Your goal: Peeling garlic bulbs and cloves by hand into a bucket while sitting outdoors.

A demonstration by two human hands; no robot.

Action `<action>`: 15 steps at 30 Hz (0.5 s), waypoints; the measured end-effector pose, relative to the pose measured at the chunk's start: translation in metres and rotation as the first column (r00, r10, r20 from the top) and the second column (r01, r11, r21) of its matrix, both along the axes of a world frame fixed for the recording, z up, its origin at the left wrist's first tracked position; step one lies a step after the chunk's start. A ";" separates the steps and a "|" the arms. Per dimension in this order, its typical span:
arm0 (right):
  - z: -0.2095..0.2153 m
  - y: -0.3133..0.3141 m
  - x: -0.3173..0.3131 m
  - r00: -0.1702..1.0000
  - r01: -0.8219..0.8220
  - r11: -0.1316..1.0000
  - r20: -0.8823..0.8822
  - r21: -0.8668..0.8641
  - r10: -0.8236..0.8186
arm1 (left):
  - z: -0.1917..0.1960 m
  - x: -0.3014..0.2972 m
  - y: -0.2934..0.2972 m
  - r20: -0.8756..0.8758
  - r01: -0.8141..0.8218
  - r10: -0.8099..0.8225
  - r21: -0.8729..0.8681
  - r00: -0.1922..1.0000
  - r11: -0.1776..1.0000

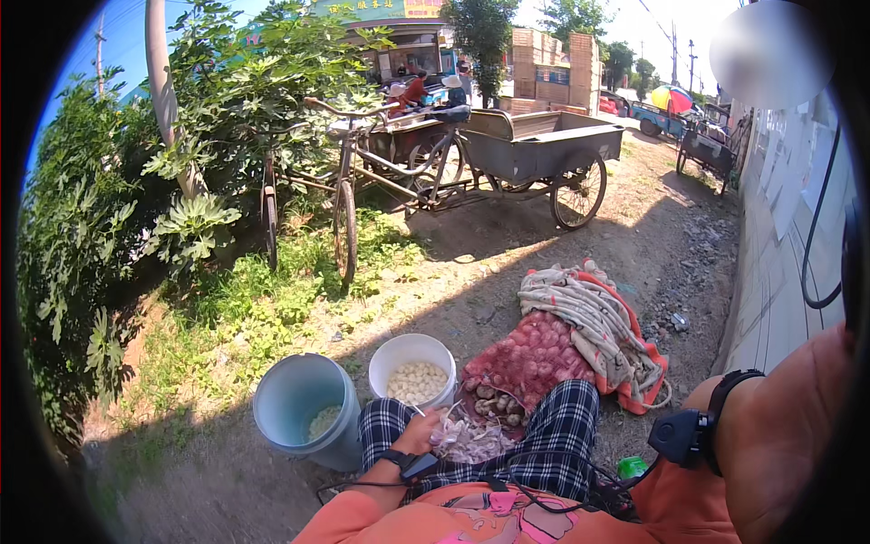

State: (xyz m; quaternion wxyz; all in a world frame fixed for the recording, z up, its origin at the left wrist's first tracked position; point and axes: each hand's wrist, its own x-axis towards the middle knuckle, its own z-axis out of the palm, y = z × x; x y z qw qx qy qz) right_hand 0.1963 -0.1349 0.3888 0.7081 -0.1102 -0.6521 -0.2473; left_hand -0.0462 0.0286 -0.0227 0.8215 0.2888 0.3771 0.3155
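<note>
My left hand (420, 435), with a dark device strapped at its wrist, is closed above my lap; a thin pale tip sticks up from it, too small to name. Beside it garlic skins (474, 442) lie heaped between my knees. My right hand (802, 399) is raised close to the camera at the right edge, its fingers out of sight. A red mesh bag (521, 356) of garlic lies before me, with whole garlic bulbs (498, 405) at its near end. Peeled garlic cloves (417, 382) fill part of a white bucket (385, 355). Fewer pale cloves sit in a light blue bucket (288, 399).
A patterned white and orange blanket (589, 313) covers the bag's far end. Farther off stands a cargo tricycle (553, 145) beside leafy bushes (263, 100). A wall (779, 245) with a hanging cable runs along the right. Something green (632, 467) lies by my right leg.
</note>
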 end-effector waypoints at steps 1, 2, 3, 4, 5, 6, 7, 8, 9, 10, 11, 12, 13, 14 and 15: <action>-0.005 -0.004 0.000 1.000 -0.013 1.000 0.002 0.001 0.013 | -0.003 -0.001 0.000 0.005 -0.002 0.001 0.017 1.000 1.000; -0.005 -0.010 0.000 1.000 -0.009 1.000 0.006 0.004 0.009 | -0.002 0.003 -0.001 0.012 0.014 -0.015 0.036 1.000 0.999; -0.011 -0.022 0.004 1.000 -0.003 1.000 0.008 0.006 0.003 | 0.001 0.006 -0.002 0.004 0.036 -0.036 0.038 0.999 0.999; -0.013 -0.025 0.010 1.000 -0.006 1.000 0.008 0.004 0.006 | 0.004 0.008 -0.002 0.005 0.030 -0.030 0.038 1.000 0.999; -0.008 -0.019 -0.001 1.000 -0.007 1.000 0.006 0.001 0.007 | 0.007 0.009 -0.001 -0.017 0.048 -0.047 0.043 0.999 0.998; -0.016 -0.030 0.015 1.000 -0.006 1.000 0.004 -0.001 0.006 | 0.008 0.010 -0.002 -0.040 0.068 -0.066 0.048 0.997 0.997; -0.011 -0.025 0.012 1.000 -0.008 1.000 0.001 -0.005 0.008 | 0.004 0.009 -0.001 -0.034 0.078 -0.077 0.049 0.996 0.996; -0.014 -0.029 0.015 1.000 -0.009 1.000 -0.003 -0.009 0.009 | 0.001 0.009 0.000 -0.037 0.074 -0.072 0.047 0.997 0.996; -0.017 -0.033 0.020 1.000 -0.009 1.000 -0.008 -0.012 0.009 | -0.002 0.009 0.001 -0.039 0.067 -0.065 0.056 0.997 0.996; -0.017 -0.031 0.022 1.000 -0.015 1.000 -0.014 -0.019 0.015 | -0.003 0.008 0.001 -0.041 0.054 -0.052 0.062 0.998 0.997; -0.018 -0.025 0.019 1.000 -0.022 0.999 -0.019 -0.026 0.022 | -0.004 0.007 0.001 -0.041 0.039 -0.036 0.060 0.998 0.997; -0.018 -0.017 0.012 0.999 -0.031 0.999 -0.025 -0.033 0.030 | -0.005 0.005 0.001 -0.045 0.027 -0.024 0.054 0.999 0.998; -0.015 -0.017 0.006 1.000 -0.018 0.999 -0.022 -0.037 0.017 | -0.002 0.009 0.001 -0.037 0.034 -0.032 0.050 0.999 0.998; -0.013 -0.019 0.006 1.000 -0.007 0.999 -0.019 -0.042 0.006 | 0.000 0.012 0.001 -0.027 0.040 -0.038 0.044 0.999 0.998; -0.016 -0.027 0.020 1.000 0.003 0.999 -0.013 -0.047 -0.003 | 0.003 0.013 -0.001 -0.044 0.038 -0.036 0.050 0.998 0.998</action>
